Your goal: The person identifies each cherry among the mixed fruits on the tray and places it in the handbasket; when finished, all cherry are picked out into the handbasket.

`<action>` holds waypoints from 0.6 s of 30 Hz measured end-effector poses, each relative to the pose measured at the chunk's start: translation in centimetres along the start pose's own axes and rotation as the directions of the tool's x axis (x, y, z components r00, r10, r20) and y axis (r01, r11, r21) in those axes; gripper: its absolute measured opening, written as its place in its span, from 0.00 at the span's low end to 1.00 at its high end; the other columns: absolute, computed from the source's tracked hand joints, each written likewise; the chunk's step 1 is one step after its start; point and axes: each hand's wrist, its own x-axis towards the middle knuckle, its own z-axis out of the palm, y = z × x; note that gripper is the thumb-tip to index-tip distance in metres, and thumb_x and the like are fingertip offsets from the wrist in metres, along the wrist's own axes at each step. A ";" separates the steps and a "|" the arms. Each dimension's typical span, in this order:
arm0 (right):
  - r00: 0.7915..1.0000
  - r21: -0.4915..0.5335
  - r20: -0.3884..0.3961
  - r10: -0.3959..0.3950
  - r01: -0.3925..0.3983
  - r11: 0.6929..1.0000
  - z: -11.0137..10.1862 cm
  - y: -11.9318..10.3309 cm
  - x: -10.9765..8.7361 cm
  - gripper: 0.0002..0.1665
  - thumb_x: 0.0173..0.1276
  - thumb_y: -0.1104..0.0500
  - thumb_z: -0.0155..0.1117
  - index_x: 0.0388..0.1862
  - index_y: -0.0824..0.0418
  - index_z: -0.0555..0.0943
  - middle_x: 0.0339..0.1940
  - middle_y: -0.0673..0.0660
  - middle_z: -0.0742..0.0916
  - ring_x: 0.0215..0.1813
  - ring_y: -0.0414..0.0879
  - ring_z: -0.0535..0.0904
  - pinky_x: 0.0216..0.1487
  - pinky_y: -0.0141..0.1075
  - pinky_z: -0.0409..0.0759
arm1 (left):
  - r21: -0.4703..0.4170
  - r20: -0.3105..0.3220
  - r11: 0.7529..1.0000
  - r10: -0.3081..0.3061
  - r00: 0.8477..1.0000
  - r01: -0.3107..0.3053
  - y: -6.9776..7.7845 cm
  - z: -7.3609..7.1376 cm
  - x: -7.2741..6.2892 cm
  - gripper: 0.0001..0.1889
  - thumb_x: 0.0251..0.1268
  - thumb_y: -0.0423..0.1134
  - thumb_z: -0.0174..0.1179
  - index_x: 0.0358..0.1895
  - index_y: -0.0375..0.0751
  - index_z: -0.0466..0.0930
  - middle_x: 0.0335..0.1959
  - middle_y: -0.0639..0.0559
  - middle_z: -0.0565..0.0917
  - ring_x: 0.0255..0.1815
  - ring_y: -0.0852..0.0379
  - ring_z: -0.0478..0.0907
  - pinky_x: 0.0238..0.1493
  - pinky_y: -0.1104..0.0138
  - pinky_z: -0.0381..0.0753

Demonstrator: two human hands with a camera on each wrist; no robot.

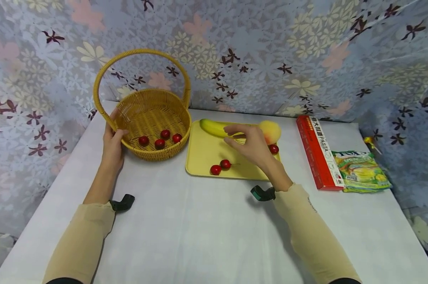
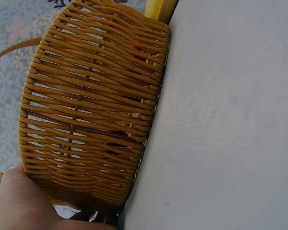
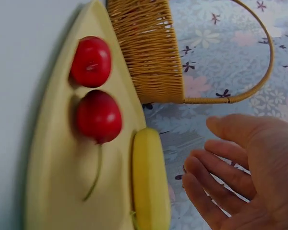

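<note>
My left hand grips the left side of a wicker basket, thumb near its rim. Several red cherries lie in the basket. Over the yellow tray hovers my right hand, fingers loosely bent and apart, holding nothing. Two cherries rest near the tray's front edge, one plain and one with a stem. A banana lies along the back of the tray, partly behind the right hand. At the tray's right end are a peach and another cherry.
A red pasta box stands right of the tray, with a green and yellow packet beside it. The basket's tall handle arches above it. Flowered cloth hangs behind the white-covered table.
</note>
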 end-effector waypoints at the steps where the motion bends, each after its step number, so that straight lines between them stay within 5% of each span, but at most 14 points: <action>1: 1.000 0.012 0.022 0.007 -0.007 1.000 0.0 0.1 -0.3 0.19 0.71 0.57 0.73 0.58 0.63 0.87 0.55 0.62 0.91 0.57 0.55 0.88 0.62 0.53 0.84 | 0.001 -0.002 1.000 -0.002 1.000 0.002 0.0 -0.1 -0.1 0.40 0.71 0.30 0.46 0.84 0.65 0.58 0.87 0.56 0.52 0.86 0.57 0.49 0.85 0.63 0.50; 10: 0.990 0.172 0.122 0.069 -0.089 0.981 0.8 1.7 -3.0 0.23 0.70 0.53 0.76 0.59 0.63 0.87 0.57 0.61 0.90 0.57 0.53 0.87 0.64 0.51 0.84 | -0.002 -0.002 1.000 0.007 1.000 -0.007 0.4 -0.5 0.2 0.39 0.71 0.30 0.46 0.84 0.63 0.58 0.87 0.55 0.52 0.87 0.55 0.48 0.86 0.62 0.47; 18: 0.987 0.173 0.142 0.076 -0.100 0.980 1.7 2.8 -4.4 0.26 0.68 0.55 0.77 0.62 0.62 0.86 0.57 0.58 0.91 0.58 0.51 0.87 0.63 0.48 0.84 | -0.021 0.001 0.999 -0.027 1.000 0.027 0.2 -0.3 0.1 0.40 0.72 0.29 0.46 0.85 0.64 0.56 0.87 0.56 0.51 0.87 0.54 0.49 0.85 0.62 0.50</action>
